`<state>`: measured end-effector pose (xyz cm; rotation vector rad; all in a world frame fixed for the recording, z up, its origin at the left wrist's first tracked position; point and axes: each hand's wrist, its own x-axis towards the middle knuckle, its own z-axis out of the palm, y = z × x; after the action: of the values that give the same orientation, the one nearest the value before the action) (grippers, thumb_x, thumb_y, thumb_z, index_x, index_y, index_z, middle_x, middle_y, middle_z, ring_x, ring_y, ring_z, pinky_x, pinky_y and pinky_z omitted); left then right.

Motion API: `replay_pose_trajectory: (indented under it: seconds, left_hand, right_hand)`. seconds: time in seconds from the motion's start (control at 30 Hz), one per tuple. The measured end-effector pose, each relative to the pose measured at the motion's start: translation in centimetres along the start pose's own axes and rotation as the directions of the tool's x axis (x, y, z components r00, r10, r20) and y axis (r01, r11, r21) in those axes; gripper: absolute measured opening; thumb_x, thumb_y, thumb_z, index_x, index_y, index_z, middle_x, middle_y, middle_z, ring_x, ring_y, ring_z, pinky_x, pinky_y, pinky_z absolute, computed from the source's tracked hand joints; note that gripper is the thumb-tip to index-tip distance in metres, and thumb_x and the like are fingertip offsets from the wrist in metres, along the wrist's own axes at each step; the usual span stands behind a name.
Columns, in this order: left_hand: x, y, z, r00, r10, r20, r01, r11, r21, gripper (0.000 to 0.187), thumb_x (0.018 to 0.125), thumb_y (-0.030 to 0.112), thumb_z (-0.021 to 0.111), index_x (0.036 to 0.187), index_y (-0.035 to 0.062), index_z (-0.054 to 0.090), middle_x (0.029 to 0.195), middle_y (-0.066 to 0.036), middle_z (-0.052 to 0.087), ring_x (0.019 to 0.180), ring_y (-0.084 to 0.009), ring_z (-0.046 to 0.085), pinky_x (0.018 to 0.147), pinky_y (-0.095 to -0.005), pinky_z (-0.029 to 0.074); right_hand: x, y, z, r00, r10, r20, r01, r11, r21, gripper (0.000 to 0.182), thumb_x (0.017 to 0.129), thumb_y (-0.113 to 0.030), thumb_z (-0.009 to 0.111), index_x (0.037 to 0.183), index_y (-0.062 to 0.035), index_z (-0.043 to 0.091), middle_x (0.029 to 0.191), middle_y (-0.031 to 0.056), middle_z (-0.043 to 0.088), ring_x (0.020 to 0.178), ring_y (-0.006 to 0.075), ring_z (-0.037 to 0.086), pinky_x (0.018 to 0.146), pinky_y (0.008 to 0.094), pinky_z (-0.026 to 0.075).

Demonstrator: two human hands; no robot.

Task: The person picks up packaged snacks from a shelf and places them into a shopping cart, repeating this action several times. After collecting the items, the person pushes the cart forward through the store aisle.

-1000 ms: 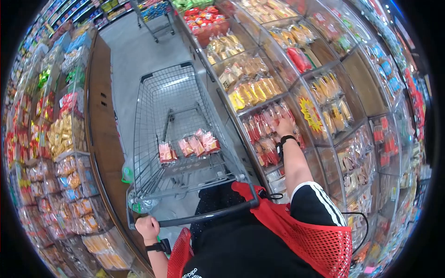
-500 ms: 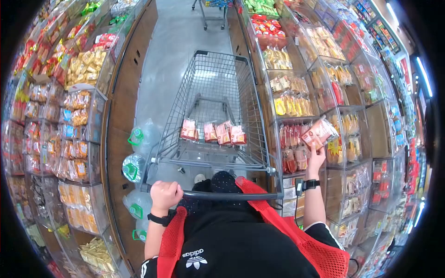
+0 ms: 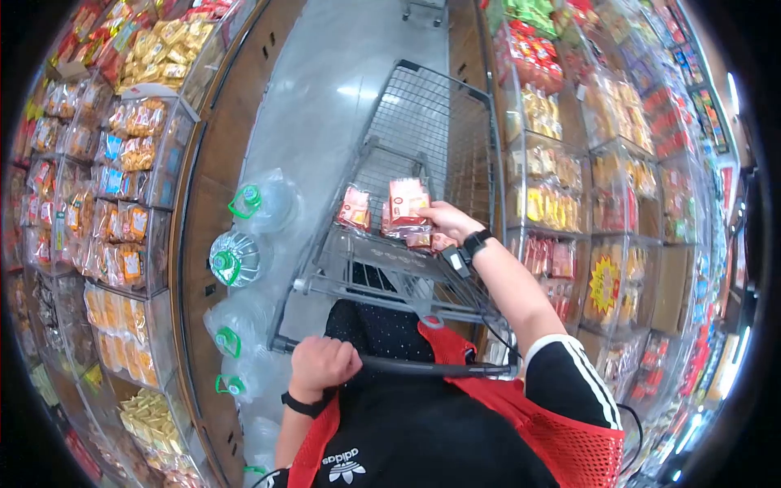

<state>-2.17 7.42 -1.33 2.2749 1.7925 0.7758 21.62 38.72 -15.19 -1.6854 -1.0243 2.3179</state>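
Note:
My left hand [image 3: 325, 368] is wrapped round the dark handlebar [image 3: 407, 365] of the shopping cart [image 3: 404, 122]. Over the cart's rear end, my right hand [image 3: 449, 221] pinches the edge of a pink-and-red snack packet [image 3: 408, 200] between thumb and fingers. Beneath and beside it, more packets of the same look lie in the cart, partly covered by the held one. A separate pink snack packet [image 3: 355, 207] rests a little to their left.
Clear-sided bins of packaged snacks [image 3: 549, 187] line the right side; more bins [image 3: 134, 163] stand on the left. Along the left wooden base sit several large water bottles with green handles [image 3: 237, 259]. Another cart [image 3: 423, 11] stands farther up the aisle.
My right hand has carried the packet from the right-hand bins leftward to over the cart. The cart now appears turned slightly to the right in view; my left hand stays on the handlebar.

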Motion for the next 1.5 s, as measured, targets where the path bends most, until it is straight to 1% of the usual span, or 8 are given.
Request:
replay_pose_trajectory:
  seconds: [0.13,0.53,0.8,0.93,1.13,1.27,1.33,1.5]
  left_hand:
    - [0.3,0.0,0.0,0.998,-0.057,0.042,0.058,0.998,-0.032,0.026,0.063,0.013,0.063,0.052,0.0147,0.039,0.049,0.000,0.037,0.042,-0.0172,0.044,0.044,-0.0316,0.032]
    - [1.2,-1.0,-0.5,0.962,-0.122,0.242,0.139,0.989,-0.052,0.029,0.079,0.020,0.058,0.056,0.0137,0.042,0.052,0.002,0.037,0.045,-0.0120,0.043,0.046,-0.0255,0.029]
    - [1.4,-0.7,-0.5,0.966,-0.125,0.225,0.143,0.988,-0.063,0.023,0.080,0.020,0.058,0.060,0.0111,0.050,0.053,0.002,0.043,0.046,-0.0118,0.046,0.046,-0.0246,0.031]
    - [1.3,-0.6,-0.3,0.967,-0.107,0.233,0.130,0.988,-0.087,0.023,0.079,0.019,0.059,0.059,0.0112,0.050,0.053,0.002,0.044,0.046,-0.0120,0.046,0.044,-0.0251,0.031]
    - [1.1,-0.3,0.1,0.971,-0.116,0.207,0.137,0.986,-0.094,0.020,0.074,0.018,0.058,0.058,0.0112,0.050,0.052,0.002,0.044,0.045,-0.0127,0.047,0.044,-0.0257,0.033]
    - [1.2,-0.3,-0.1,0.960,-0.137,0.242,0.160,0.984,-0.076,0.018,0.073,0.017,0.057,0.058,0.0117,0.048,0.052,0.001,0.044,0.045,-0.0131,0.047,0.043,-0.0267,0.033]
    - [1.3,-0.1,0.0,0.961,-0.147,0.236,0.169,0.983,-0.074,0.018,0.072,0.016,0.057,0.058,0.0118,0.048,0.052,0.001,0.044,0.045,-0.0134,0.047,0.043,-0.0274,0.032]
    - [1.6,0.0,-0.3,0.976,-0.114,0.185,0.126,0.990,-0.057,0.010,0.065,0.013,0.059,0.059,0.0110,0.052,0.052,0.000,0.046,0.044,-0.0166,0.048,0.043,-0.0296,0.033]
  right_hand:
    - [7.3,-1.0,3.5,0.981,0.156,0.111,-0.157,0.988,0.000,0.028,0.097,-0.019,0.053,0.118,-0.0007,0.055,0.103,0.0125,0.067,0.079,0.0180,0.066,0.060,0.0322,0.054]
    - [23.6,8.0,4.9,0.940,0.317,0.129,-0.299,0.944,-0.140,0.041,0.092,-0.048,0.058,0.123,-0.0205,0.055,0.116,-0.0043,0.063,0.104,0.0146,0.056,0.091,0.0335,0.039]
    - [16.6,3.0,-2.9,0.996,0.082,-0.021,-0.074,0.964,0.257,0.034,0.094,-0.026,0.061,0.121,-0.0057,0.055,0.106,0.0043,0.066,0.087,0.0140,0.062,0.068,0.0308,0.052]
    - [17.2,5.5,-6.5,0.974,0.118,-0.195,-0.073,0.972,0.224,0.033,0.095,-0.020,0.058,0.123,-0.0040,0.054,0.109,0.0064,0.066,0.091,0.0165,0.064,0.078,0.0331,0.054]
    - [20.5,12.0,-3.0,0.990,0.065,-0.127,-0.103,0.942,-0.320,0.041,0.089,-0.008,0.060,0.128,0.0003,0.051,0.115,0.0123,0.064,0.095,0.0238,0.064,0.084,0.0388,0.051]
    - [26.2,19.2,-1.8,0.929,-0.240,-0.280,-0.136,0.484,-0.864,0.034,0.092,-0.025,0.053,0.111,0.0004,0.064,0.110,0.0190,0.066,0.097,0.0303,0.066,0.083,0.0404,0.053]
    - [21.3,13.2,0.0,0.957,-0.129,-0.260,-0.238,0.159,-0.958,0.041,0.091,-0.035,0.051,0.099,-0.0011,0.071,0.105,0.0222,0.068,0.101,0.0364,0.065,0.089,0.0426,0.050]
    - [15.2,6.5,-3.3,0.976,-0.050,-0.211,-0.188,0.287,-0.939,0.039,0.088,-0.033,0.054,0.105,-0.0010,0.069,0.112,0.0217,0.065,0.105,0.0362,0.063,0.090,0.0445,0.049]
